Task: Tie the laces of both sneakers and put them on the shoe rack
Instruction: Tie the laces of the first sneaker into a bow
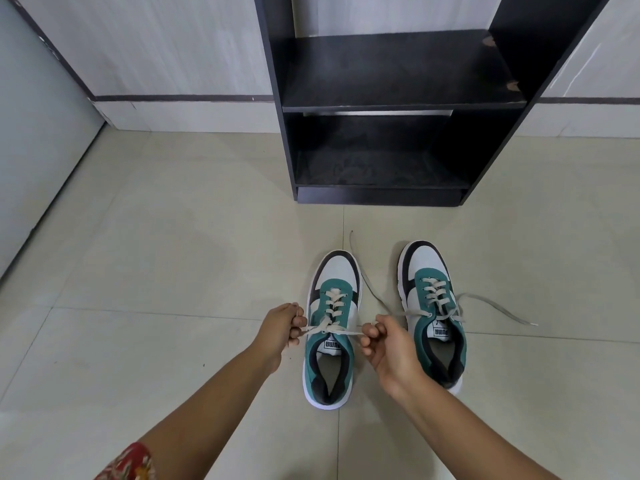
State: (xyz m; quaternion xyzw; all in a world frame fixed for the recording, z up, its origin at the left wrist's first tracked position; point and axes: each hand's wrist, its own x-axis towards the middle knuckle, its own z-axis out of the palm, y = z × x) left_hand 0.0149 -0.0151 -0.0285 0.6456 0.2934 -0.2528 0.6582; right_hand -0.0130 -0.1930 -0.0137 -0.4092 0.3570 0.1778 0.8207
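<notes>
Two green, white and black sneakers stand side by side on the tiled floor, toes pointing away from me. My left hand [282, 327] pinches one lace end of the left sneaker [330, 327], pulling it out to the left. My right hand [384, 344] grips the other lace end on that shoe's right side. The two ends cross over the tongue and are drawn taut. The right sneaker [433, 313] has loose, untied laces [498, 308] trailing over the floor on both sides. The black shoe rack [398, 105] stands against the wall beyond the shoes, its shelves bare.
A white wall with a dark stripe [173, 98] runs behind the rack. A pale door or panel [34, 140] stands at the left. Light floor tiles [156, 254] spread between me and the rack.
</notes>
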